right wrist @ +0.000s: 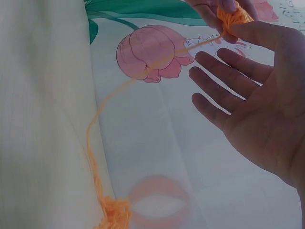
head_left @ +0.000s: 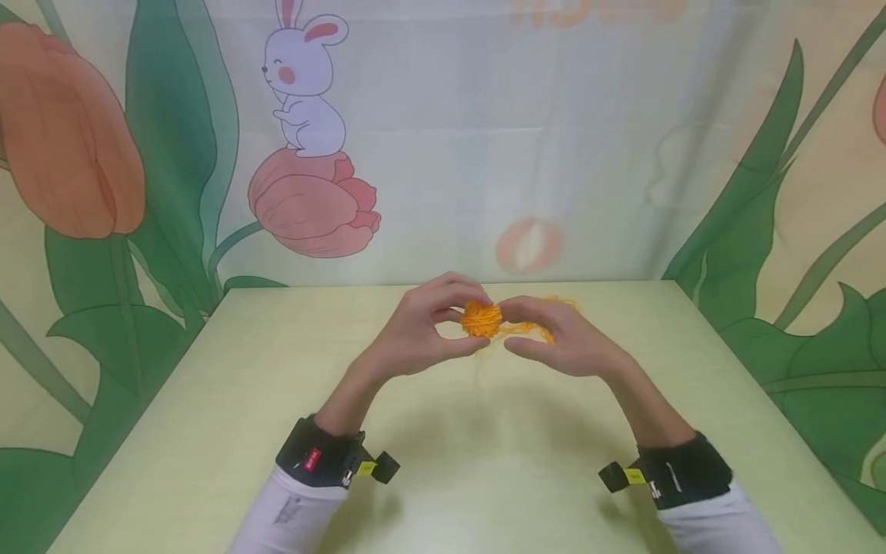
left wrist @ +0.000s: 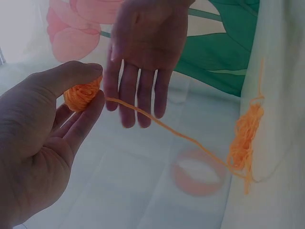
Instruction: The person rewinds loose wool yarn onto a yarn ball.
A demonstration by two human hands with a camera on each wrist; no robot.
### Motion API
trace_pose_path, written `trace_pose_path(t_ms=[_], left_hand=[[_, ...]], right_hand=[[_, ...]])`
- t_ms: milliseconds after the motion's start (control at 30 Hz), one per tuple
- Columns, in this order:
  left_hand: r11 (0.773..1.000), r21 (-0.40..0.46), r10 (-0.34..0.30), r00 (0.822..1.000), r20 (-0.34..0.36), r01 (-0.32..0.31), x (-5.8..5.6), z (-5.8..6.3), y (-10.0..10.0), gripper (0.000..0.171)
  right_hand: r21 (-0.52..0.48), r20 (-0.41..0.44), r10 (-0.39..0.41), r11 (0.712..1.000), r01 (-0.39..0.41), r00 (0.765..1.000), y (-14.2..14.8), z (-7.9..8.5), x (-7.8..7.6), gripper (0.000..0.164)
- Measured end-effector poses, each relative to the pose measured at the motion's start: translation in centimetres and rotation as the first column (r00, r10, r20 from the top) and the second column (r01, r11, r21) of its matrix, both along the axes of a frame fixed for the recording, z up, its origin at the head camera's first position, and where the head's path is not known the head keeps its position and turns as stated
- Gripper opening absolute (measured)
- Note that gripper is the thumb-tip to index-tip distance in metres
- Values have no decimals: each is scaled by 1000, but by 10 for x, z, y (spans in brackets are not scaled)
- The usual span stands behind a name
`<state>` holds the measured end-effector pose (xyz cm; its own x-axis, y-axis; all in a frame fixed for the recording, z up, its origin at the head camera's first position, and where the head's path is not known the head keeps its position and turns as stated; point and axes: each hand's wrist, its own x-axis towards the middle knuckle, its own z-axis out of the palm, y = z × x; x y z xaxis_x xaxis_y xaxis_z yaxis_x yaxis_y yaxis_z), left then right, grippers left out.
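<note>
A small ball of orange yarn point(head_left: 481, 319) is pinched between the thumb and fingers of my left hand point(head_left: 418, 331), above the table. My right hand point(head_left: 567, 338) is just to the right of the ball, its fingers extended and holding nothing. In the right wrist view its thumb point(right wrist: 264, 33) overlaps the edge of the ball; whether it touches cannot be told. A single strand of yarn point(left wrist: 176, 133) runs from the ball, past the right fingers, down to a loose heap of the same yarn point(left wrist: 245, 138) on the table. In the head view, the right hand partly hides that heap.
The pale yellow table point(head_left: 277, 385) reaches back to a hanging cloth point(head_left: 443, 154) printed with a rabbit, tulips and leaves. Each wrist wears a black band point(head_left: 321, 454) with a small camera point(head_left: 386, 467) sticking out inward.
</note>
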<state>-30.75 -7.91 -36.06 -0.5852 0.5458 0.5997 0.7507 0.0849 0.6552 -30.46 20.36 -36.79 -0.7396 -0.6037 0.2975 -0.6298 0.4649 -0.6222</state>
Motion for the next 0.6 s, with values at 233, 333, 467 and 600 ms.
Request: trace_pose_path(t_ms=[233, 333, 467, 600], left_hand=[[997, 74, -24, 1000, 17, 23, 2, 3, 1, 37], [995, 96, -22, 999, 36, 18, 3, 4, 0, 36], [995, 103, 0, 998, 58, -6, 2, 3, -2, 36], [994, 113, -6, 996, 93, -5, 3, 3, -2, 38]], right_hand=[[-225, 143, 157, 967, -122, 977, -18, 13, 3, 41], [-206, 171, 124, 975, -87, 977, -24, 16, 6, 24], [-157, 157, 66, 987, -41, 985, -24, 18, 6, 11], [-148, 126, 27, 989, -8, 992, -21, 20, 6, 13]])
